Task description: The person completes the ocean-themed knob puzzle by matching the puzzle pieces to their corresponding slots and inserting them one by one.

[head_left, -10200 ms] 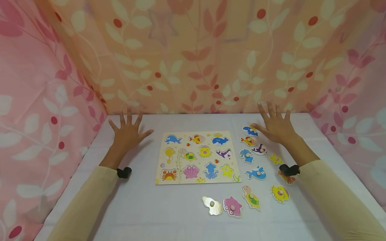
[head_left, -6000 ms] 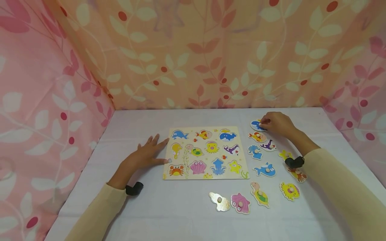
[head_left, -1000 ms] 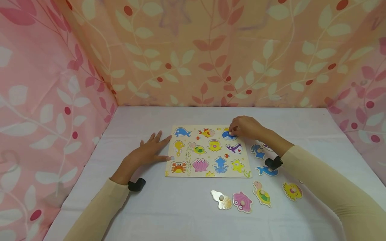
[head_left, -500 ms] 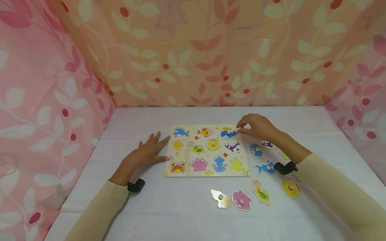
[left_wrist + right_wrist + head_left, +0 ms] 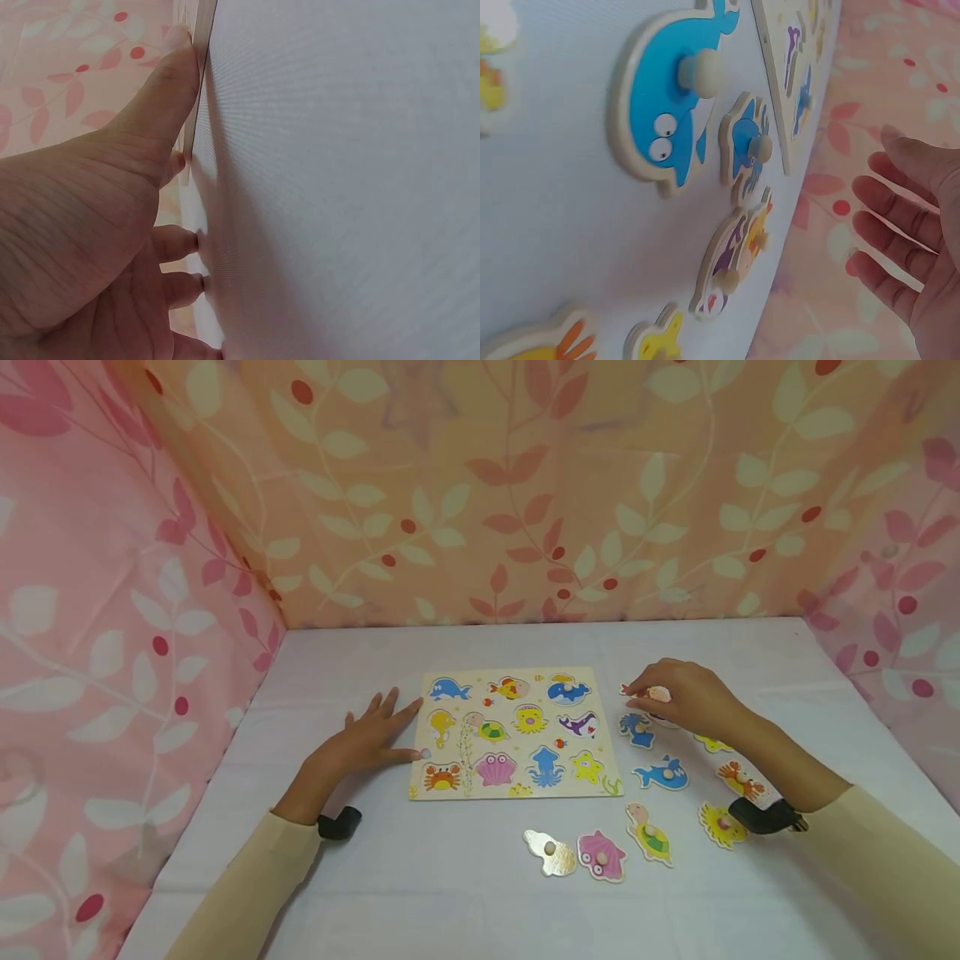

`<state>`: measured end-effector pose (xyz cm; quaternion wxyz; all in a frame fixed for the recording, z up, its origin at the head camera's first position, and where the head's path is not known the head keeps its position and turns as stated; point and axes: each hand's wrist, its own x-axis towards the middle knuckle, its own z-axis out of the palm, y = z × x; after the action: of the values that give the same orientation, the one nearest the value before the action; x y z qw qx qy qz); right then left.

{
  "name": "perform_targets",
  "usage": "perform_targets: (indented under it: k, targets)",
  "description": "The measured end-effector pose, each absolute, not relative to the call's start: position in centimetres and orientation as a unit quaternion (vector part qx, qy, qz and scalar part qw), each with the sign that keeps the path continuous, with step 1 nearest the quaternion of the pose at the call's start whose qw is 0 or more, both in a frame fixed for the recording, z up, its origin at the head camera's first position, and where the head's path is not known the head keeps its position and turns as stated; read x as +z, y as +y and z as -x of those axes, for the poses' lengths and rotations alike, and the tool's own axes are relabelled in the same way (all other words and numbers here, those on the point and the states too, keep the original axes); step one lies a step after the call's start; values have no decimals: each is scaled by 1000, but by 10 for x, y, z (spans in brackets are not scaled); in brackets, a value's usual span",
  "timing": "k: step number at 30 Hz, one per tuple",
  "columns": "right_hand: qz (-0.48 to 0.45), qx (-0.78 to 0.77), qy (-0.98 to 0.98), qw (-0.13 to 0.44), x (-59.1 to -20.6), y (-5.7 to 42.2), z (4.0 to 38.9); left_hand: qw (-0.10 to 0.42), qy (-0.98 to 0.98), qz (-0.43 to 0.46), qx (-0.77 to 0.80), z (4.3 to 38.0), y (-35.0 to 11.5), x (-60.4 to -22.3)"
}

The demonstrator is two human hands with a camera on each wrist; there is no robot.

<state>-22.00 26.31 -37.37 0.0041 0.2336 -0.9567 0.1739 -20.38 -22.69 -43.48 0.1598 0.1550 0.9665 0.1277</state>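
Note:
The wooden puzzle board (image 5: 570, 790) lies mid-table, printed with sea animals. A knobbed blue whale piece (image 5: 558, 694) sits in its top right recess. My left hand (image 5: 363, 739) rests at the board's left edge, fingers spread, thumb and index finger touching it; the left wrist view shows the thumb (image 5: 169, 86) over the rim. Right of the board, my right hand (image 5: 690, 697) hovers over the red-and-yellow fish piece (image 5: 658, 693), partly covering it. In the right wrist view, that hand's loosely bent fingers (image 5: 885, 199) stand apart from the pieces and hold nothing.
Near the right hand lie a squid piece (image 5: 637, 733), a purple shark piece (image 5: 718, 262), a blue dolphin-like piece (image 5: 656, 778) and a crab piece (image 5: 742, 782). Closer in are octopus (image 5: 720, 827), turtle (image 5: 652, 839), pink shell (image 5: 602, 858) and shiny gold (image 5: 553, 856) pieces. Floral curtains (image 5: 480, 510) surround the table.
My left hand came to the board's edge. My right hand brought the whale piece left into its top right recess, let go, and moved back right over the fish piece.

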Motion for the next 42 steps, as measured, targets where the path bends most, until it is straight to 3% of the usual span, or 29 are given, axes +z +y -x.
perform_targets:
  k: [21, 42]
  targets:
    - [-169, 165, -970, 57, -391, 334, 177, 164, 964, -160, 135, 202, -224, -430]
    - [-64, 178, -982, -16, -415, 356, 171, 158, 965, -159, 135, 202, -227, -433]
